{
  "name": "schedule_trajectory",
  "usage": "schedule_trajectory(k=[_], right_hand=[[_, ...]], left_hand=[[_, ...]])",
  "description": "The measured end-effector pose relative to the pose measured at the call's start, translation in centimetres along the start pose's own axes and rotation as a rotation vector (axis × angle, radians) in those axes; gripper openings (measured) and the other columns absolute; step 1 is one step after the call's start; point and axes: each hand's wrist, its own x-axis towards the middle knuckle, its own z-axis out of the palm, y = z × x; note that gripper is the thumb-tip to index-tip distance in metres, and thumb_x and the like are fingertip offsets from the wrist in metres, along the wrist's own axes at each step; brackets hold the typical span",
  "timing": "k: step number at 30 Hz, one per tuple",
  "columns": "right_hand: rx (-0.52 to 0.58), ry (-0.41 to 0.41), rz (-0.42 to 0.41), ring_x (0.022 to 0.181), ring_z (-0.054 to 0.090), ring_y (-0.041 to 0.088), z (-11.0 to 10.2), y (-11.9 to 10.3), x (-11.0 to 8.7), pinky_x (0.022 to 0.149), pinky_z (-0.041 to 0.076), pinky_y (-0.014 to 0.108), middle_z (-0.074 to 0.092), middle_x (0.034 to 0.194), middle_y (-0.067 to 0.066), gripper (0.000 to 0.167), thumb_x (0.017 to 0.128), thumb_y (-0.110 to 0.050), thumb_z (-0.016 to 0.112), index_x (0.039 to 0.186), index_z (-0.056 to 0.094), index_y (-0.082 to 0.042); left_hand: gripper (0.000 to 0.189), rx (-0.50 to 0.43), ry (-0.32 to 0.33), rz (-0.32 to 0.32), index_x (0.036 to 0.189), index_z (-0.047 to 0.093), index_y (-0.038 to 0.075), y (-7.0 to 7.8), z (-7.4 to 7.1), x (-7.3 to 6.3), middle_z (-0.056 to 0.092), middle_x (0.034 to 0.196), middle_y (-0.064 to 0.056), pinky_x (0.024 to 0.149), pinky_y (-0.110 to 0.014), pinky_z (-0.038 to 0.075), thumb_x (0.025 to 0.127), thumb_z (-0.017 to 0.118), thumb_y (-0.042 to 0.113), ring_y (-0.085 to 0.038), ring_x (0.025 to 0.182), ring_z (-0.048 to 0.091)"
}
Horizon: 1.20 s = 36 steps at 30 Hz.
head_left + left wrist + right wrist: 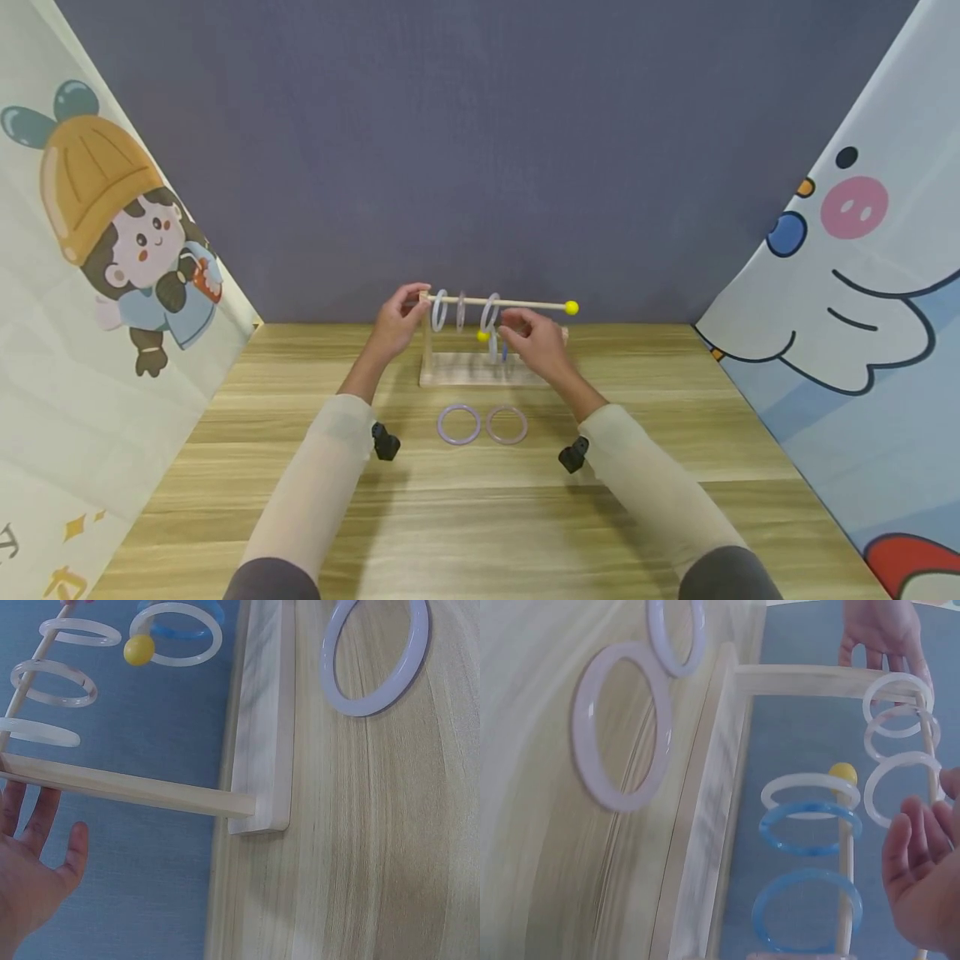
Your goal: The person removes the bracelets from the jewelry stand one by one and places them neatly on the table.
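A wooden bangle stand (480,369) has an upper rod (525,304) with a yellow ball at its right end; three pale bangles hang on it, a white one (439,311) nearest the left post. My left hand (397,321) touches the top of that post, thumb apart in the left wrist view. My right hand (536,340) is close to the upper rod, beside the third bangle (490,312), fingers loosely bent. On the lower rod (845,862) hang a white bangle (810,780) and two blue bangles (806,911), partly hidden by my right hand in the head view.
Two bangles lie flat on the wooden table in front of the stand: a lilac one (458,425) and a pinkish one (507,425). Behind the stand rises a dark blue-grey wall (480,167). Cartoon-printed panels (825,333) flank both sides.
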Motion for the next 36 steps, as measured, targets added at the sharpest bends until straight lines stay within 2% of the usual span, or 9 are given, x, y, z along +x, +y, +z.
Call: schedule_trajectory(k=[4,8,15,20,24,25,27,32,36], right_hand=[[0.075,0.036,0.048,0.073,0.065,0.009,0.5,-0.2,0.3,0.055,0.051,0.022,0.076,0.11,0.008,0.033,0.094,-0.027,0.074,0.122,0.072,-0.011],[0.122,0.03,0.093,0.066,0.062,0.008,1.1,-0.6,0.5,0.054,0.05,0.022,0.076,0.109,0.007,0.032,0.094,-0.029,0.074,0.121,0.072,-0.014],[0.147,0.022,0.147,0.07,0.063,0.01,2.3,-1.7,0.6,0.055,0.05,0.022,0.075,0.106,0.005,0.03,0.093,-0.029,0.075,0.119,0.072,-0.015],[0.158,0.071,0.145,0.065,0.063,0.007,3.1,-2.0,0.9,0.053,0.049,0.021,0.076,0.101,0.008,0.028,0.091,-0.025,0.078,0.114,0.073,-0.01],[0.169,0.131,0.128,0.063,0.063,0.006,3.5,-1.9,1.2,0.057,0.051,0.02,0.077,0.097,0.011,0.022,0.09,-0.02,0.078,0.107,0.075,-0.007],[0.169,0.144,0.129,0.063,0.064,0.006,3.6,-2.0,1.2,0.058,0.052,0.02,0.077,0.095,0.01,0.02,0.09,-0.021,0.078,0.105,0.075,-0.008],[0.167,0.164,0.134,0.063,0.063,0.005,3.7,-2.0,1.3,0.058,0.052,0.019,0.077,0.093,0.01,0.018,0.089,-0.021,0.079,0.102,0.076,-0.008],[0.168,0.186,0.154,0.063,0.065,0.007,4.0,-2.3,1.3,0.057,0.051,0.02,0.078,0.092,0.008,0.018,0.088,-0.023,0.081,0.1,0.076,-0.01],[0.18,0.192,0.176,0.065,0.068,0.008,4.3,-2.6,1.3,0.058,0.053,0.018,0.078,0.093,0.008,0.019,0.089,-0.023,0.08,0.1,0.075,-0.009]], left_hand=[[0.038,0.008,0.007,0.009,0.14,0.056,0.008,0.1,0.1,0.0,0.063,0.132,-0.022,0.078,-0.025,0.05,0.105,0.058,0.022,-0.025,0.099,0.064],[0.037,0.019,0.015,0.013,0.139,0.057,0.009,0.0,0.1,-0.1,0.063,0.131,-0.021,0.078,-0.025,0.049,0.105,0.058,0.022,-0.021,0.096,0.062],[0.036,0.018,0.012,0.017,0.138,0.057,0.01,-0.2,0.0,-0.1,0.063,0.133,-0.022,0.081,-0.025,0.05,0.105,0.059,0.022,-0.029,0.104,0.064],[0.037,0.003,0.009,0.008,0.14,0.057,0.007,0.4,0.0,-0.2,0.063,0.133,-0.024,0.081,-0.024,0.049,0.105,0.059,0.021,-0.035,0.106,0.064],[0.037,0.003,0.009,0.003,0.14,0.056,0.007,0.5,0.0,-0.2,0.063,0.132,-0.023,0.08,-0.025,0.05,0.105,0.058,0.02,-0.028,0.101,0.064],[0.037,0.004,0.013,0.011,0.14,0.057,0.008,0.0,0.0,0.0,0.063,0.132,-0.022,0.08,-0.024,0.05,0.105,0.058,0.021,-0.025,0.099,0.064],[0.037,0.002,0.013,0.016,0.139,0.057,0.009,0.0,0.0,0.0,0.064,0.131,-0.022,0.079,-0.024,0.05,0.105,0.059,0.021,-0.022,0.096,0.064],[0.037,-0.012,0.013,0.022,0.139,0.057,0.007,0.0,-0.1,0.0,0.064,0.13,-0.024,0.08,-0.029,0.051,0.104,0.059,0.02,-0.028,0.097,0.064],[0.037,-0.001,0.011,0.013,0.138,0.058,0.009,-0.1,-0.1,0.0,0.064,0.13,-0.022,0.08,-0.028,0.051,0.104,0.06,0.021,-0.026,0.1,0.064]])
